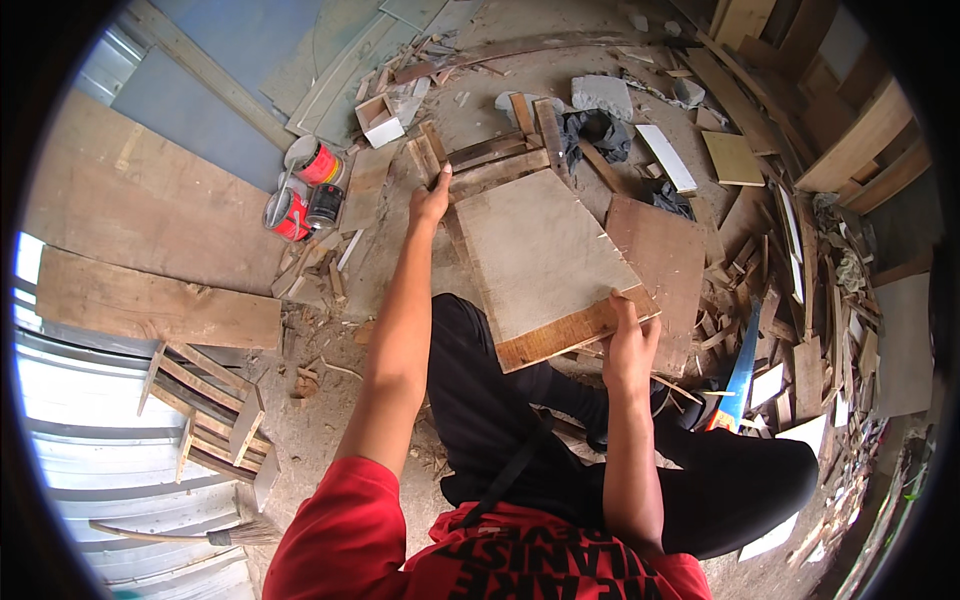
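The wooden panel (pixel 548 255) is spanning the space between both grips; the step in hand appears to be positioning. The left hand (pixel 430 204) is grasping at its far-left corner; the right hand (pixel 630 350) is clamping its near-right corner, thumb uppermost, lower fingers partly hidden. Further movement is probably calling for coordinated, firm support.

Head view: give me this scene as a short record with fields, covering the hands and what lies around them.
held item: wooden assembly, pale panel with a brown strip along the near edge
left hand: grips its far left side
right hand: grips its near right corner
left of person: red and black cans, slatted wooden frame, broom
right of person: blue-bladed saw, brown board
far side: black plastic
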Tool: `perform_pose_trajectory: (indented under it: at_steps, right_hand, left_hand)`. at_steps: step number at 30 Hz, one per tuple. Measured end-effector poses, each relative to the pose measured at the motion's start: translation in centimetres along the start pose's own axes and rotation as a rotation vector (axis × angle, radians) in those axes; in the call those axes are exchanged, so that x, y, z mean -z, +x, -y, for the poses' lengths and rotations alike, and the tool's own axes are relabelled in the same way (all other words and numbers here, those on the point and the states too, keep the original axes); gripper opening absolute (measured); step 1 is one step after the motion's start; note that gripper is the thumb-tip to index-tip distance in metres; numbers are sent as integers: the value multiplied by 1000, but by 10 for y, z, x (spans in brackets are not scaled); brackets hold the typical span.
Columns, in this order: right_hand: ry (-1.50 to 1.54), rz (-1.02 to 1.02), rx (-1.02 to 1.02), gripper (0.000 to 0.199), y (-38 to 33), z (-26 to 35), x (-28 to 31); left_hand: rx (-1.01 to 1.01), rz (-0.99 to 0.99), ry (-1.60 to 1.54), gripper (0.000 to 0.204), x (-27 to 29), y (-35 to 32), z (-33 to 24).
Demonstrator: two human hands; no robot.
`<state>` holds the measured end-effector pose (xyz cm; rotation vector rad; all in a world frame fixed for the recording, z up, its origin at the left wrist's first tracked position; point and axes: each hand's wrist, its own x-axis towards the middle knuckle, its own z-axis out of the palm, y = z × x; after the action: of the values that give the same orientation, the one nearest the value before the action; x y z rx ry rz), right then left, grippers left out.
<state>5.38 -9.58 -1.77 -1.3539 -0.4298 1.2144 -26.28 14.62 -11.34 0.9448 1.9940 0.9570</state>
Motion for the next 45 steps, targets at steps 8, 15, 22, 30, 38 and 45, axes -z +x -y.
perform_pose_trajectory:
  at_steps: [8, 15, 22, 30, 38, 45]
  right_hand:
    - [-39, -21, 21, 39, 1, -9, -7]
    - [-10, 12, 40, 37, -6, -6, -12]
    - [1, -49, -66, 34, -2, -10, -17]
    - [-24, 14, 107, 33, 1, -23, -26]
    - [-2, 53, 66, 41, 13, -30, -35]
    - [17, -4, 135, 31, 29, -41, -46]
  left_hand:
    - [-39, -20, 16, 102, 3, 6, 3]
    - [-3, -22, -14, 105, 2, 14, 5]
    - [-33, 23, -38, 105, 4, 11, 9]
    - [-104, -75, -40, 85, 2, -2, 14]
    - [-115, -71, 40, 87, 1, -8, 21]
    - [-226, -87, 41, 81, -1, -28, 19]
